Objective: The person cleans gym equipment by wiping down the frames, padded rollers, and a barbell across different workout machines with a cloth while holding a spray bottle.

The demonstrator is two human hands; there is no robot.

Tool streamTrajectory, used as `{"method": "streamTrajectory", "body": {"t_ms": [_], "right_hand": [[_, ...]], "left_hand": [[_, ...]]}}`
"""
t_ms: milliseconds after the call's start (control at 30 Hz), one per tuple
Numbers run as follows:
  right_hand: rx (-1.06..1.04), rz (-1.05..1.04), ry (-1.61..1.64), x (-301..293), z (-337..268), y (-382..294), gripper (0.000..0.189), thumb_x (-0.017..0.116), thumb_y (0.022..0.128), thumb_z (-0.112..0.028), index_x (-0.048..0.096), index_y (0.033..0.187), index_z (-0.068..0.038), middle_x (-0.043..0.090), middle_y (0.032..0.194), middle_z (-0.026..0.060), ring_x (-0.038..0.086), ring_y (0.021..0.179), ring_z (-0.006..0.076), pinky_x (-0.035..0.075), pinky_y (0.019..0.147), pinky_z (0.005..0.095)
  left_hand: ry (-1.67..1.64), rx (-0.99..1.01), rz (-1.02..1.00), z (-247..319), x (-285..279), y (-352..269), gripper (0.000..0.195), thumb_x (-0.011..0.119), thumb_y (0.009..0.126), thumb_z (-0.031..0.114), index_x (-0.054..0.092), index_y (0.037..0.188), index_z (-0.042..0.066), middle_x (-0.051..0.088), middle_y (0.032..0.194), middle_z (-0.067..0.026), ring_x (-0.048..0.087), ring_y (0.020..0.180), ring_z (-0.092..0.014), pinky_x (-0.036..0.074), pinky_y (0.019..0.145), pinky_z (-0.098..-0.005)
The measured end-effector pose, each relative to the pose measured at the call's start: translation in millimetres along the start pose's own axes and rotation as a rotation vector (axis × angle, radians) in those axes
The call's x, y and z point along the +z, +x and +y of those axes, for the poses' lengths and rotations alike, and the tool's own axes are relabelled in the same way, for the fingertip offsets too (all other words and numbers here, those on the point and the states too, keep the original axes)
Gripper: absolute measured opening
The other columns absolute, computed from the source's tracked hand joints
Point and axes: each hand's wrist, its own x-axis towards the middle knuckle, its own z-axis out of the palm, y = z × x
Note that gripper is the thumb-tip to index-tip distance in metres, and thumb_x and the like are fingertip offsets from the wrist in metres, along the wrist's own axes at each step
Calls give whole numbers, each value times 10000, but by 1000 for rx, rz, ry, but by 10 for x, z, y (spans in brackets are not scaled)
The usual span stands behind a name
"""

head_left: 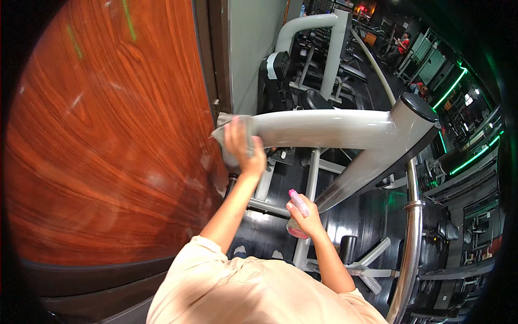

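Note:
My left hand presses a grey cloth against the left end of a thick, silver-grey steel frame tube of a gym machine. The hand and cloth are slightly blurred. Lower and to the right, my right hand grips a spray bottle with a pink nozzle tip and a clear body with a printed label. The tube runs rightward into a slanted upright topped by a black end cap.
A glossy wood-grain panel rises close on the left. A chromed bar stands at the right. Below are a black floor and grey machine legs. Farther off, a person in red is among gym machines.

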Motion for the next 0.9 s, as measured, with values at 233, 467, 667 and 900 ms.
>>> {"method": "streamTrajectory", "body": {"t_ms": [233,467,667,900], "right_hand": [[66,-112,25,232,37,-63,234,671,908,-258,601,956,-40,586,748,14,571,639,91,470,597,263],[274,-90,91,189,66,-225,253,699,876,-285,621,896,-45,620,742,67,584,691,159,471,670,326],[245,-77,80,240,213,-217,240,701,871,-279,627,895,-52,622,708,49,589,640,133,475,621,314],[-31,-123,-127,430,-6,-70,193,671,889,-202,612,907,-19,600,778,100,607,703,243,485,668,355]], "left_hand": [[170,388,-94,-759,139,-616,868,670,837,272,212,1573,324,28,1649,-179,23,1484,-503,-12,1115,-717],[27,-322,76,-799,202,-723,931,491,964,503,-15,1558,-4,-86,1627,-242,-85,1486,-470,-26,1185,-570],[179,109,18,-246,214,-401,764,429,1000,463,61,1593,153,-39,1633,-233,-95,1476,-501,-68,1138,-657],[-132,-445,-161,-1217,-311,-1281,686,473,1017,347,174,1573,80,103,1634,-209,70,1517,-358,93,1219,-441]]}}
